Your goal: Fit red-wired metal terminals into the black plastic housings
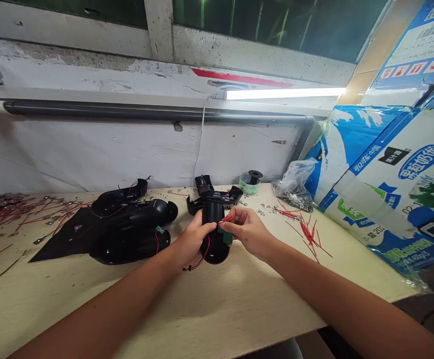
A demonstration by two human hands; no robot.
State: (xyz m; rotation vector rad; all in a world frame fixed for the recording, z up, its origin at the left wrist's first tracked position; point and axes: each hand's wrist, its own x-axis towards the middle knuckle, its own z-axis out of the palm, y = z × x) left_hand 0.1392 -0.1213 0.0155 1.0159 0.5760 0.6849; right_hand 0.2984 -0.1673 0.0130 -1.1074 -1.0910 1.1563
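A black, rounded plastic housing (217,255) points toward me at the middle of the table. My left hand (191,242) is closed around its left side, the thumb resting near its top. My right hand (252,230) pinches a red wire (226,218) above the housing's right side. Just below those fingertips a small green circuit board (226,237) shows against the housing. Red and black leads (202,260) hang from the housing's left side, ending in a small dark connector (188,269). The contact between wire and board is too small to make out.
More black housings (127,247) lie at left on a dark sheet (62,239), and others (204,184) sit behind my hands. Red wires are scattered at far left and right (309,233). A tape roll (249,184), a plastic bag of small parts (295,187) and printed cartons (385,184) stand at right.
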